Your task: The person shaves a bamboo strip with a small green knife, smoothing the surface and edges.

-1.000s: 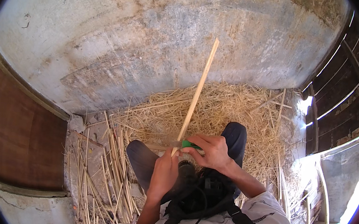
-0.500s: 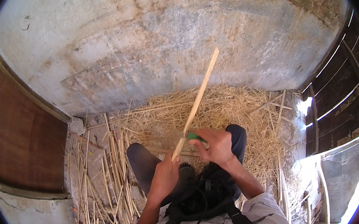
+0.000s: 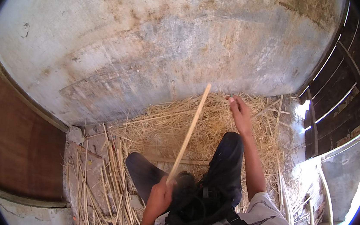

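Note:
My left hand [image 3: 160, 197] grips the lower end of a long pale strip of split bamboo or wood [image 3: 189, 133], above my lap. The strip slants up and away, its far tip free in the air before the wall. My right hand [image 3: 241, 115] is stretched forward, to the right of that tip and apart from it. Its fingers are curled, with thumb and fingertips close together. Whatever they hold, if anything, cannot be made out; the green-handled tool of the earlier frame does not show.
Straw-like shavings [image 3: 214, 116] cover the floor ahead, up to a stained wall [image 3: 173, 47]. Many long thin strips [image 3: 116, 167] lie in a heap at my left, by a brown panel [image 3: 21, 136]. Dark slatted boards [image 3: 343, 85] and bent poles [image 3: 325, 191] stand at the right.
My right hand has moved forward and away from the strip; the green handle it held no longer shows. My left hand has drawn the strip down toward me.

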`<state>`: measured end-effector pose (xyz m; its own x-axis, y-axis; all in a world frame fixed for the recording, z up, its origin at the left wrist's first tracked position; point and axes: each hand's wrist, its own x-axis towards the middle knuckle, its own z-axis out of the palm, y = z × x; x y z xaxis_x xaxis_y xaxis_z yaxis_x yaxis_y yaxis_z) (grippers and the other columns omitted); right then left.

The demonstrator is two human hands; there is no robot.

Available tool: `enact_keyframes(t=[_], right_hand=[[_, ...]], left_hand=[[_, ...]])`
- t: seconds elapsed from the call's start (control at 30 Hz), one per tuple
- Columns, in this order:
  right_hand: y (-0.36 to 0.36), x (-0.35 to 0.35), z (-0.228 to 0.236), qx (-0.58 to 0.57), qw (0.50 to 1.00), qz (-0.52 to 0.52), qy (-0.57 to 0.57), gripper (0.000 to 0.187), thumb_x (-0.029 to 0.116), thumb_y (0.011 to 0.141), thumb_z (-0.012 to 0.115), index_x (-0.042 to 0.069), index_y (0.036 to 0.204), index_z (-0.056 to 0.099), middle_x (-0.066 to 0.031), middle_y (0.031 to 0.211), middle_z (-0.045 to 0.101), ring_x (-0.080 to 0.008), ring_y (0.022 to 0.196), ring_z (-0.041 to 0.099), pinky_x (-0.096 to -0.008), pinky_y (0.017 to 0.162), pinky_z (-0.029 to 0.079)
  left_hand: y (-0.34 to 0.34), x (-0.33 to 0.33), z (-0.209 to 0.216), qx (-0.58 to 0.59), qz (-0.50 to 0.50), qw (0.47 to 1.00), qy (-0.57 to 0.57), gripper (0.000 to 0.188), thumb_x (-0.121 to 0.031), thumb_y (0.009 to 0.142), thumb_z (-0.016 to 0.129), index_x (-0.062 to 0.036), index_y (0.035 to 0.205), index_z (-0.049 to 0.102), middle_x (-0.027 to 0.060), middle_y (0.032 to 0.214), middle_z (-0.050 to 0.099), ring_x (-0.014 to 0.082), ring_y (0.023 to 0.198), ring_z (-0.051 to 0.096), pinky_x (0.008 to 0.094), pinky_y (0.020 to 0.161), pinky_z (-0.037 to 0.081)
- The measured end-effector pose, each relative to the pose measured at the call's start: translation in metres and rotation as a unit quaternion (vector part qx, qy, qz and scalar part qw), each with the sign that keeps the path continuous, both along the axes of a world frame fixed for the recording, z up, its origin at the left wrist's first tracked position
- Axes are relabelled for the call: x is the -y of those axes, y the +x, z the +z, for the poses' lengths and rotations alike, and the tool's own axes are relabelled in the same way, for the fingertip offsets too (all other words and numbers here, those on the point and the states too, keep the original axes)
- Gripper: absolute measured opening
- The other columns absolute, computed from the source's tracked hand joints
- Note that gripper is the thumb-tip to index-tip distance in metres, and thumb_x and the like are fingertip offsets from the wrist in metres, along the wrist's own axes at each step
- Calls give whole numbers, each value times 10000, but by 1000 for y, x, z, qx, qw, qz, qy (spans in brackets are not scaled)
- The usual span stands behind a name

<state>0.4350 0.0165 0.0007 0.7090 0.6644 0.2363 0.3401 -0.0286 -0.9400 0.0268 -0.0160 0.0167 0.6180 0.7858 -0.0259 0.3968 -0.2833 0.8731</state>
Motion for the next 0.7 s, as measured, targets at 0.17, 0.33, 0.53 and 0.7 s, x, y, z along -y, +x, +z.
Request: enact_keyframes(t=[0.17,0.33,0.53,0.7], right_hand=[[-63,16,19,-21,994,107,23,283,256,1041,730,73,1253,694,75,776,545,-32,709,475,-258,623,378],[-90,8,25,-44,987,136,77,298,238,1033,756,40,1240,671,68,840,557,-25,728,486,-234,652,419],[-88,13,31,-278,929,240,49,324,259,1070,706,12,1274,660,55,724,555,-13,615,432,-212,537,320],[-86,19,33,-140,973,174,52,184,174,1061,705,-1,1083,758,-19,843,738,-93,737,632,-281,737,535]], left_hand=[[10,-8,5,45,15,999,-23,260,-208,1141,496,-1,1103,648,85,706,544,201,626,539,370,626,447],[21,-11,20,22,-20,997,-67,269,-220,1136,504,14,1133,637,150,719,540,272,628,559,416,631,450],[10,-21,-13,82,-33,973,-212,346,-294,1164,456,-14,1061,633,22,703,511,127,617,493,320,586,401],[8,-24,0,106,-30,941,-320,435,-375,1177,431,-27,1014,634,-69,718,473,33,616,418,250,552,328]])
